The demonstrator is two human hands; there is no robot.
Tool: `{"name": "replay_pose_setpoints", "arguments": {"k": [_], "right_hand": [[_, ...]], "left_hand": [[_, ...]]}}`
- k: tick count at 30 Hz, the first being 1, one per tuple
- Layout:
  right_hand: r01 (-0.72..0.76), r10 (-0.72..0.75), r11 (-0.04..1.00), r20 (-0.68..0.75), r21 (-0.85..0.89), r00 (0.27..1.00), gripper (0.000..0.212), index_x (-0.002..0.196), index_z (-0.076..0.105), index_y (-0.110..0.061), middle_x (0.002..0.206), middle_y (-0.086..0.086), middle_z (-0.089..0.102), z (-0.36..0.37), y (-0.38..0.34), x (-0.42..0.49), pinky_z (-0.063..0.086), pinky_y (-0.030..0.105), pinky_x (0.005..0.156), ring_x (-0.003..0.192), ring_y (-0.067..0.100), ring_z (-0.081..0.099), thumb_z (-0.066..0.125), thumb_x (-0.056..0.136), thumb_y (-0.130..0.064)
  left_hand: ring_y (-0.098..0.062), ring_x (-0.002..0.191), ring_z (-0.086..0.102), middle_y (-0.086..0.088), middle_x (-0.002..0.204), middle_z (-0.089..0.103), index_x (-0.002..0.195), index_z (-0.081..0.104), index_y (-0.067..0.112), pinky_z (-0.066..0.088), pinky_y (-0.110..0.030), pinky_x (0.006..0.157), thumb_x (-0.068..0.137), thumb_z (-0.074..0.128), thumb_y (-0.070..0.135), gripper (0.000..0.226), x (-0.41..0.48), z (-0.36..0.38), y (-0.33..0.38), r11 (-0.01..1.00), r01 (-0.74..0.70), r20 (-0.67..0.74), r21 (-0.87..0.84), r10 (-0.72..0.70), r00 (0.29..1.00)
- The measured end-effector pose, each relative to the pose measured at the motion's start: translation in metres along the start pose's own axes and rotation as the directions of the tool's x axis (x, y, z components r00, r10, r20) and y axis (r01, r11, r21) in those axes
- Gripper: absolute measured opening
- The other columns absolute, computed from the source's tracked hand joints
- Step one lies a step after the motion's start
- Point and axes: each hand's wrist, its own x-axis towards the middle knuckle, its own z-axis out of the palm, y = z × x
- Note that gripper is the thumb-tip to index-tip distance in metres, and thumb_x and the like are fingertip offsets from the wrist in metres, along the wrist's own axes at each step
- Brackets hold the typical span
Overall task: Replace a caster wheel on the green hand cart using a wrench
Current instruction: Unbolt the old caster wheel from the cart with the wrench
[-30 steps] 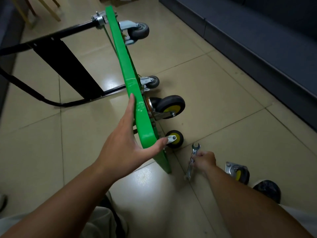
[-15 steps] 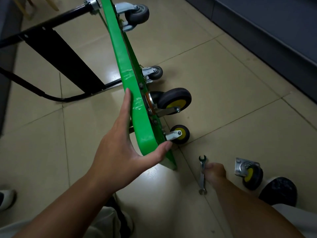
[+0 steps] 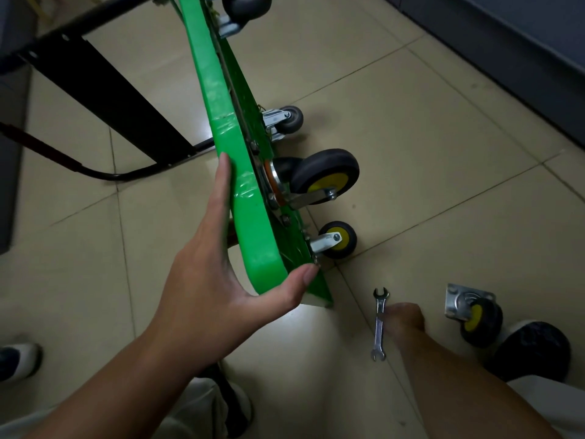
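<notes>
The green hand cart (image 3: pixel 234 172) stands tipped on its edge, its underside facing right. My left hand (image 3: pixel 215 280) holds its near corner, fingers straight along the top face and thumb round the corner. On the underside sit a large caster with a yellow hub (image 3: pixel 323 175), a small yellow-hub caster (image 3: pixel 340 239) near the corner and grey casters further back. My right hand (image 3: pixel 403 318) grips a silver open-ended wrench (image 3: pixel 379 324) low over the floor tiles. A loose caster with a metal mounting plate (image 3: pixel 474 315) lies on the floor just right of that hand.
The cart's black handle frame (image 3: pixel 104 87) lies on the tiles at upper left. A dark cabinet base (image 3: pixel 506 52) runs along the upper right. My dark shoe (image 3: pixel 531 350) is at the lower right, another shoe (image 3: pixel 15 359) at the left edge.
The view has shifted closer and downward over the cart. My right hand with the wrench has drawn back slightly from the cart corner. My left hand keeps its hold on the corner.
</notes>
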Motion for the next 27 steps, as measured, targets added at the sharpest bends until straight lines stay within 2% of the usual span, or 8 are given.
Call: {"name": "replay_pose_setpoints", "arguments": {"k": [2,5,7,11,18,22,24,27], "right_hand": [[-0.014,0.016,0.999,-0.023,0.047,1.000,0.012,0.082,0.070,-0.007,0.089,0.009,0.071,0.000,-0.003,-0.004,0.046,0.026,0.070,0.089,0.026,0.070,0.066,0.091,-0.012],[0.059,-0.063,0.982,-0.018,-0.177,0.998,0.014,0.094,0.074,0.000,0.099,0.013,0.073,0.002,-0.004,-0.005,0.044,0.026,0.069,0.097,0.031,0.072,0.070,0.089,-0.013],[0.070,-0.072,0.968,0.000,-0.243,0.997,0.016,0.098,0.074,-0.001,0.102,0.014,0.073,0.004,-0.004,-0.003,0.043,0.026,0.069,0.099,0.031,0.071,0.070,0.090,-0.014],[0.083,-0.086,0.937,0.006,-0.338,0.996,0.014,0.096,0.074,-0.002,0.101,0.014,0.074,0.007,-0.006,-0.005,0.044,0.027,0.067,0.098,0.032,0.072,0.072,0.088,-0.014],[0.078,-0.089,0.941,-0.019,-0.329,0.996,0.010,0.087,0.073,0.000,0.094,0.018,0.074,0.012,-0.007,-0.005,0.047,0.029,0.066,0.091,0.036,0.072,0.077,0.080,-0.007],[0.103,-0.130,0.928,-0.052,-0.358,0.990,0.013,0.091,0.070,0.001,0.102,0.020,0.072,0.012,-0.008,-0.008,0.052,0.035,0.073,0.099,0.038,0.071,0.076,0.083,-0.008],[0.114,-0.136,0.906,-0.027,-0.408,0.990,0.017,0.094,0.067,0.001,0.105,0.021,0.071,0.010,-0.011,-0.010,0.052,0.035,0.075,0.102,0.038,0.070,0.076,0.082,-0.008],[0.214,-0.193,0.834,0.096,-0.509,0.977,0.019,0.093,0.063,-0.001,0.112,0.020,0.071,0.000,-0.032,-0.023,0.054,0.035,0.078,0.105,0.034,0.070,0.076,0.084,-0.012]], "left_hand": [[0.026,0.132,0.035,0.059,0.143,0.024,0.165,-0.001,0.035,0.031,0.000,0.105,0.069,0.074,0.070,0.127,0.000,0.000,0.000,1.000,-0.001,0.005,0.002,0.001,1.000],[0.027,0.131,0.035,0.059,0.143,0.025,0.165,-0.001,0.035,0.030,0.001,0.104,0.069,0.075,0.069,0.127,0.000,-0.001,-0.001,1.000,-0.006,0.005,0.005,0.006,1.000],[0.026,0.133,0.035,0.058,0.144,0.024,0.165,-0.001,0.036,0.031,0.000,0.105,0.069,0.076,0.070,0.128,0.000,-0.001,0.000,1.000,-0.003,0.008,0.006,0.003,1.000],[0.023,0.136,0.034,0.059,0.144,0.023,0.165,-0.002,0.037,0.031,-0.003,0.108,0.068,0.075,0.071,0.128,0.000,-0.002,0.000,1.000,-0.004,0.010,0.002,0.004,1.000],[0.024,0.135,0.034,0.060,0.143,0.022,0.164,-0.003,0.040,0.031,-0.005,0.110,0.067,0.074,0.074,0.129,0.000,-0.003,0.000,1.000,0.000,0.012,0.006,0.000,1.000],[0.022,0.134,0.037,0.057,0.145,0.024,0.164,-0.004,0.041,0.032,-0.003,0.107,0.067,0.076,0.073,0.129,0.000,-0.004,0.000,1.000,0.004,0.014,-0.002,-0.004,1.000],[0.023,0.134,0.036,0.058,0.144,0.024,0.164,-0.004,0.042,0.031,-0.001,0.107,0.067,0.076,0.073,0.129,-0.001,-0.003,0.000,1.000,0.003,0.014,-0.009,-0.003,1.000],[0.027,0.131,0.035,0.061,0.141,0.024,0.163,-0.005,0.044,0.030,0.001,0.104,0.066,0.076,0.073,0.129,-0.001,-0.004,0.001,0.999,0.025,0.012,-0.024,-0.025,1.000]]}}
